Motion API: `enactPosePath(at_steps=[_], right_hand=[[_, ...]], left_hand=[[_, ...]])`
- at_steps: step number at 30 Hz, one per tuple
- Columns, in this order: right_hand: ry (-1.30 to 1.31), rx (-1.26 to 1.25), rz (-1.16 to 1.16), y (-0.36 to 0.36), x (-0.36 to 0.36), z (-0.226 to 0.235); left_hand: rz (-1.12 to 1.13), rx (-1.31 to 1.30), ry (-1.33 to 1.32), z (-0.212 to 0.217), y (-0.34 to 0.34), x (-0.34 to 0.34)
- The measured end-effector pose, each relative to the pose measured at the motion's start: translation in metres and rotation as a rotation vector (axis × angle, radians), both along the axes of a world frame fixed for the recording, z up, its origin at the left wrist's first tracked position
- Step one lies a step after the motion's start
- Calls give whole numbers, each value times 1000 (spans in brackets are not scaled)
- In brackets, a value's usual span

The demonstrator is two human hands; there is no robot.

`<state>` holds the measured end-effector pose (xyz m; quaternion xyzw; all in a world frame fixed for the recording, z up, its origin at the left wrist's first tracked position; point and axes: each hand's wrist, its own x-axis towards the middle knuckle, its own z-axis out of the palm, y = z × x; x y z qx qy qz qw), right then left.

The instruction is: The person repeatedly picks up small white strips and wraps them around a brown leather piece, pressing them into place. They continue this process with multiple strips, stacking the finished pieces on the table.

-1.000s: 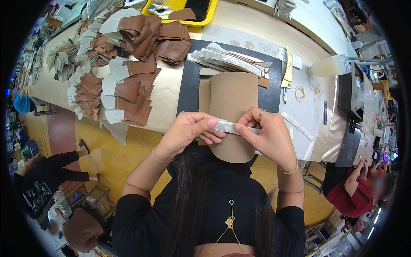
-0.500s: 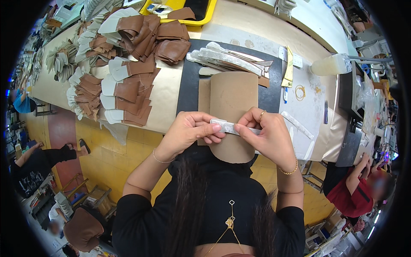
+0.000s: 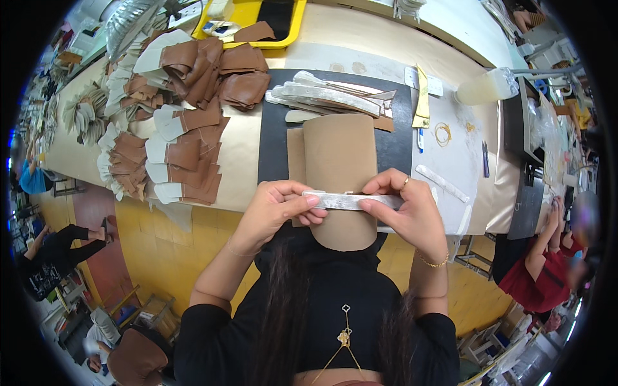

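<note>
Between my two hands a narrow grey-white strip (image 3: pixel 347 201) lies level, above a curved brown board (image 3: pixel 341 151) that overhangs the table's near edge. My left hand (image 3: pixel 283 209) pinches the strip's left end with thumb and fingers. Toward the other end, my right hand (image 3: pixel 405 207) grips it, thumb on the near face and fingers behind. Past the board, a stack of similar pale strips (image 3: pixel 328 93) rests on a black mat (image 3: pixel 273 141). One more pale strip (image 3: pixel 443 183) lies apart, to the right of my right hand.
Brown and white cut pieces (image 3: pixel 187 138) lie in fanned piles at left. A yellow tray (image 3: pixel 293 35) stands at the back. To the right are a yellow-bladed tool (image 3: pixel 421 100), a yellow ring of cord (image 3: pixel 443 134), a cloudy plastic bottle (image 3: pixel 483 89) and a dark pen-like tool (image 3: pixel 485 159).
The strip has turned from slanting to nearly level, and more of its length shows between my hands. My right hand has shifted a little along it. The whole view has shifted slightly.
</note>
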<state>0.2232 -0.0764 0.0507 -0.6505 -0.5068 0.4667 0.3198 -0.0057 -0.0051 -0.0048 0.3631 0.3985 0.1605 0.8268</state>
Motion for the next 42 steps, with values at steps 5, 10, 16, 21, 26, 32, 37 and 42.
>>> enactPosePath(at_steps=[5,10,16,21,26,32,37,42], right_hand=[[17,32,-27,0,0,-5],[3,24,-6,1,0,-4],[-25,6,8,0,2,-2],[-38,39,-13,0,3,-8],[26,51,-4,-4,11,-19],[196,15,-182,-26,36,-30],[331,2,-257,-33,42,-51],[502,-21,-280,-30,37,-70]], left_hand=[[23,-12,0,-3,-3,0],[28,-20,-1,-10,-4,1],[9,32,-51,-17,-1,2],[10,19,-52,-19,0,2],[15,128,-127,-28,-1,0],[28,90,-238,-42,2,-10],[21,122,-184,-47,2,-11],[0,147,-153,-48,2,-9]])
